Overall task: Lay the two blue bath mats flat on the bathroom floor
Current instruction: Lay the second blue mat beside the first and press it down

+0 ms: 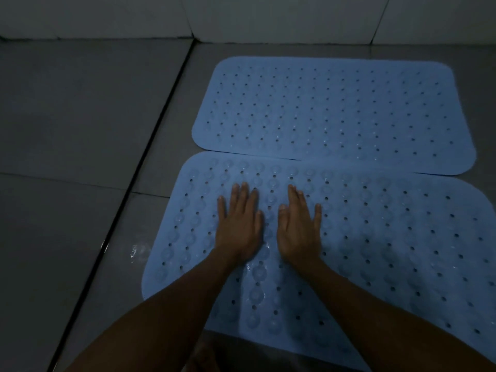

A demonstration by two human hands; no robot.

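**Two blue mats, both hands flat**

Where the grey tiled floor meets the wall, the far mat lies flat. Near mat: flat, its far edge touching or slightly overlapping the other. Left hand and right hand: palms down on near mat, fingers spread, no grip on anything.

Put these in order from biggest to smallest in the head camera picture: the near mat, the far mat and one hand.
1. near mat, though being closer to the camera may make it look bigger
2. far mat
3. left hand, about the same as the right hand
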